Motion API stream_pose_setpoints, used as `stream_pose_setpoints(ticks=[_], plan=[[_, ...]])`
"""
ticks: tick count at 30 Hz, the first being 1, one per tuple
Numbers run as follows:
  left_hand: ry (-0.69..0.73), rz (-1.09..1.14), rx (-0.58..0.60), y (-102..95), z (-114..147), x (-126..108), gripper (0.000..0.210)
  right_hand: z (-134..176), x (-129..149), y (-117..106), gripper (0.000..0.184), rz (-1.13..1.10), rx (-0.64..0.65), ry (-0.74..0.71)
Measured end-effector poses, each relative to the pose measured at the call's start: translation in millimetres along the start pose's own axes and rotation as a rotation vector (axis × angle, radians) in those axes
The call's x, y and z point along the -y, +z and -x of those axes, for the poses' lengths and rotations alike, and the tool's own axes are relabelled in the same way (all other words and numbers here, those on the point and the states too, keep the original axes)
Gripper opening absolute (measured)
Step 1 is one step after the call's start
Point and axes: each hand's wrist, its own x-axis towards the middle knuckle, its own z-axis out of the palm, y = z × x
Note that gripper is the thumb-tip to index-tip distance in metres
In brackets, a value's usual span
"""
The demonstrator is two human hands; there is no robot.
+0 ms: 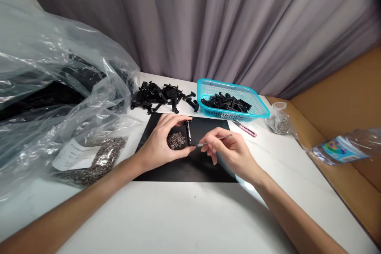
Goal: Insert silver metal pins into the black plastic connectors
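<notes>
Over a black mat [184,171], my left hand [159,141] grips a slim black plastic part [188,131] by its two ends, between thumb and fingers. The part stands lengthwise away from me. My right hand [230,149] pinches a thin metal rod-like tool [225,137], whose exact kind I cannot make out. Its tip points left, close to the near end of the part by my left thumb; whether they touch is unclear. A heap of small metal pieces [176,140], perhaps screws or pins, lies on the mat inside the curve of my left hand.
Loose black plastic parts [157,95] lie behind the mat. A blue basket [253,117] holds more. A pink-handled cutter [245,128], a small bag [279,123] and a plastic bottle [342,150] are at right. Left are a labelled bag of metal pieces [110,154] and large clear plastic bags [113,83].
</notes>
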Motion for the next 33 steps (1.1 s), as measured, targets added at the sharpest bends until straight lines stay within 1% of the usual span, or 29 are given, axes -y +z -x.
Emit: stream_pose_setpoints(ticks=[2, 4, 10, 15, 18, 25, 33], plan=[[0.006, -0.009, 0.003, -0.7, -0.2, 0.5, 0.06, -1.0, -0.3, 1.2, 0.028, -0.051, -0.015, -0.011], [0.018, -0.003, -0.004, -0.7, -0.3, 0.8, 0.059, -1.5, -0.7, 2.5, 0.026, -0.061, -0.017, -0.01], [0.028, 0.003, -0.011, 0.8, 0.4, 0.3, 0.059, -2.2, -2.8, 5.1, 0.024, -0.074, -0.034, -0.022], [0.011, 0.013, -0.004, 2.1, 2.2, 1.1, 0.06, -1.3, -4.2, 6.0, 0.022, -0.084, -0.005, -0.02], [0.01, 0.012, -0.008, 2.5, 2.4, 1.6, 0.059, -1.0, -4.9, 6.2, 0.022, -0.085, 0.001, -0.017], [0.022, -0.023, -0.062, 1.6, -0.2, -3.2, 0.055, -2.3, -7.6, 5.2, 0.027, -0.062, -0.014, 0.007], [0.036, -0.011, -0.094, 1.2, 1.4, -6.4, 0.053, 3.2, -5.8, 10.4, 0.029, -0.03, -0.033, -0.003]])
